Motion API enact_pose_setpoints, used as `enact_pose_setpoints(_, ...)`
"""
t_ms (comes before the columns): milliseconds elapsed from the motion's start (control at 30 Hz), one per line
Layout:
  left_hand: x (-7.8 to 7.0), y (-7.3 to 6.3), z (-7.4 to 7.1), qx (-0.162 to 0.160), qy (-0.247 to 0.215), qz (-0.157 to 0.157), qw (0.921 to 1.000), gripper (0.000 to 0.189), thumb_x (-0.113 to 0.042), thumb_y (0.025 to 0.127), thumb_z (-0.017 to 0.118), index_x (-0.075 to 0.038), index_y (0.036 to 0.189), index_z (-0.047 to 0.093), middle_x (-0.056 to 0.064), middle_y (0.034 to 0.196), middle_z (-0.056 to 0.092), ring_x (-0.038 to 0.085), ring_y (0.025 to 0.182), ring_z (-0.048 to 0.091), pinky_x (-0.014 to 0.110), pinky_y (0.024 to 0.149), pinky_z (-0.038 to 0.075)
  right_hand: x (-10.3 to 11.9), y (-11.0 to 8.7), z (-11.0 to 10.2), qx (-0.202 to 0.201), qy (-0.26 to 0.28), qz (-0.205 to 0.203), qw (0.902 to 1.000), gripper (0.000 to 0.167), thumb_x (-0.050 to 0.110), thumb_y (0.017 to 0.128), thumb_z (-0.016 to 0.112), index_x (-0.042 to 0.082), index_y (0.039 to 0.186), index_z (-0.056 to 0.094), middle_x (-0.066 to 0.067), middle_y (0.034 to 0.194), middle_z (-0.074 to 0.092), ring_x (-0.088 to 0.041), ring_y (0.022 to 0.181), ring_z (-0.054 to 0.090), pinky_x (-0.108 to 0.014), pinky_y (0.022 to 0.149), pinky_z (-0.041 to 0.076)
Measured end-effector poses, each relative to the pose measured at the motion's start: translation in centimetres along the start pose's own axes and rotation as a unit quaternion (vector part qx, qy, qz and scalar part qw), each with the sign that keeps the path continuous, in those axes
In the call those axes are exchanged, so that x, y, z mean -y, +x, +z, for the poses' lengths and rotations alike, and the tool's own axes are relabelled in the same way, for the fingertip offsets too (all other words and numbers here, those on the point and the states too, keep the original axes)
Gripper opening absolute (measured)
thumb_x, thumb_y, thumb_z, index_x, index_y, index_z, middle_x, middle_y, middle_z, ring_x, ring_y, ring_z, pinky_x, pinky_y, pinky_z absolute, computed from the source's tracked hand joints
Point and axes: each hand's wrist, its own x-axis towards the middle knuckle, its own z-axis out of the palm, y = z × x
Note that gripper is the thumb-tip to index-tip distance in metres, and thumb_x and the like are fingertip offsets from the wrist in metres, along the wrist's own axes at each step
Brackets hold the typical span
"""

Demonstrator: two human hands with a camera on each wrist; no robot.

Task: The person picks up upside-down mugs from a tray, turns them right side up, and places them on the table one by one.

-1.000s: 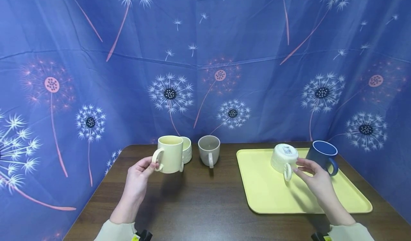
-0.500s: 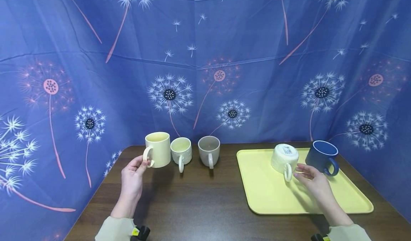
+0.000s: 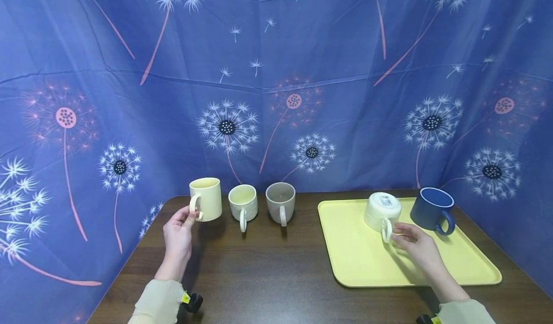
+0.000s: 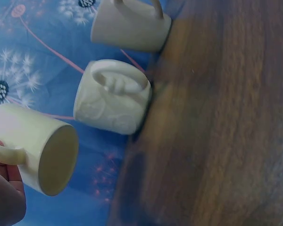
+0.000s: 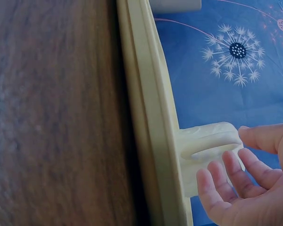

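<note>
My left hand [image 3: 178, 235] grips the handle of a pale yellow mug [image 3: 205, 200], holding it upright over the back left of the table. In the left wrist view this mug [image 4: 42, 141] hangs in the air, off the wooden surface. My right hand [image 3: 416, 248] is beside an upturned white mug [image 3: 382, 213] on the yellow tray [image 3: 358, 266]. Its fingers are relaxed and spread, with the thumb tip right by the handle, as the right wrist view of the white mug [image 5: 210, 141] shows. Nothing is held in that hand.
A small cream mug [image 3: 243, 203] and a grey mug [image 3: 281, 203] stand upright along the table's back edge, handles toward me. A dark blue mug [image 3: 432, 209] leans on the tray's back right. Blue dandelion-print cloth [image 3: 354, 137] hangs behind the wooden table [image 3: 259, 276].
My left hand has carried the yellow mug leftward and a little back, uncovering the small cream mug. The right hand has shifted slightly left, staying by the white mug's handle.
</note>
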Motion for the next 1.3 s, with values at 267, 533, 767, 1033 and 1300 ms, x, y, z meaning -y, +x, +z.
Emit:
enact_pose_setpoints(267, 1.9, 1.4, -0.3, -0.026, 0.012, -0.025, 0.9993, 0.012, 0.002, 0.088, 0.060, 0.009, 0.096, 0.066, -0.011, 0.072, 0.068, 0.002, 0.074, 0.060, 0.013, 0.072, 0.047, -0.1, 0.2, 0.2, 0.004, -0.003, 0.003, 1.0000, 0.040, 0.012, 0.090, 0.063, -0.013, 0.120, 0.053, -0.027, 0.103, 0.064, 0.010, 0.076, 0.056, -0.025, 0.066, 0.055)
enact_pose_setpoints(533, 3.2, 2.9, -0.1, -0.036, 0.038, -0.043, 0.9977, 0.014, 0.001, 0.089, 0.060, 0.008, 0.099, 0.064, -0.014, 0.069, 0.065, 0.000, 0.071, 0.058, 0.013, 0.071, 0.046, -0.6, 0.6, 0.4, 0.002, 0.008, -0.003, 1.0000, 0.039, 0.011, 0.090, 0.063, -0.013, 0.119, 0.054, -0.013, 0.095, 0.067, 0.006, 0.077, 0.059, -0.025, 0.066, 0.055)
enact_pose_setpoints(767, 4.3, 3.6, 0.3, -0.044, 0.049, -0.042, 0.9969, 0.017, 0.001, 0.088, 0.062, 0.012, 0.100, 0.062, -0.014, 0.069, 0.065, 0.000, 0.069, 0.058, 0.013, 0.068, 0.046, -0.5, 0.5, 0.6, 0.028, -0.019, 0.022, 0.9992, 0.042, 0.013, 0.088, 0.065, -0.015, 0.118, 0.053, -0.026, 0.103, 0.064, 0.010, 0.076, 0.056, -0.020, 0.068, 0.053)
enact_pose_setpoints(1033, 5.2, 4.1, 0.7, -0.043, 0.090, -0.061, 0.9932, 0.023, -0.003, 0.090, 0.060, 0.012, 0.107, 0.061, -0.019, 0.069, 0.063, 0.000, 0.073, 0.055, 0.012, 0.069, 0.044, -0.5, 0.6, 0.9, 0.049, -0.036, 0.045, 0.9971, 0.042, 0.014, 0.087, 0.066, -0.014, 0.116, 0.054, -0.025, 0.105, 0.064, 0.009, 0.076, 0.054, -0.017, 0.069, 0.051)
enact_pose_setpoints(1300, 5.9, 4.5, 1.0, -0.045, 0.130, -0.068, 0.9882, 0.021, -0.006, 0.089, 0.062, 0.009, 0.103, 0.064, -0.019, 0.067, 0.060, 0.003, 0.073, 0.051, 0.020, 0.070, 0.044, -0.5, 0.7, 0.8, 0.050, -0.054, 0.049, 0.9961, 0.043, 0.019, 0.088, 0.066, -0.014, 0.114, 0.057, -0.025, 0.105, 0.066, 0.010, 0.075, 0.054, -0.016, 0.068, 0.050)
